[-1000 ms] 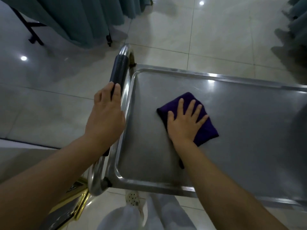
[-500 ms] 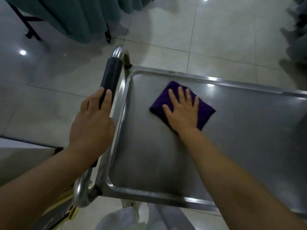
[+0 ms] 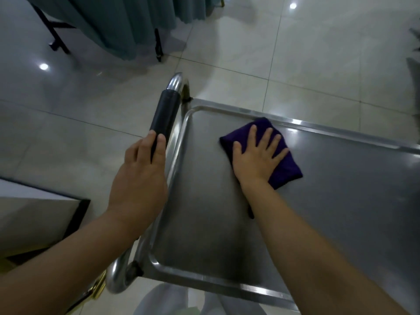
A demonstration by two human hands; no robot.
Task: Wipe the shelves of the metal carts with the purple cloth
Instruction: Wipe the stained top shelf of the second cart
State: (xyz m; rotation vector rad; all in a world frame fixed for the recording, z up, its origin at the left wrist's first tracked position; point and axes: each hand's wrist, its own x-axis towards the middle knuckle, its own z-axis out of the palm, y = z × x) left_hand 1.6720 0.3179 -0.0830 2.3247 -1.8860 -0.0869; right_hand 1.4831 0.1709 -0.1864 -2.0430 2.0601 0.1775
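Observation:
The metal cart's top shelf [image 3: 341, 212] fills the right and centre of the head view, a shallow steel tray with a raised rim. A folded purple cloth [image 3: 285, 169] lies on it near the far left corner, close to the far rim. My right hand [image 3: 256, 160] presses flat on the cloth with fingers spread. My left hand [image 3: 138, 178] grips the cart's handle [image 3: 164, 117], a steel tube with a black sleeve, at the left end of the shelf.
Glossy tiled floor [image 3: 295, 60] surrounds the cart. Teal curtains on a black-legged stand [image 3: 127, 26] hang at the top left. A white table edge [image 3: 34, 214] with gold-coloured trim sits at the lower left. My legs show below the cart's near rim.
My right hand has slid the purple cloth away from me, from the shelf's middle toward the far rim. My left hand has kept its grip on the handle.

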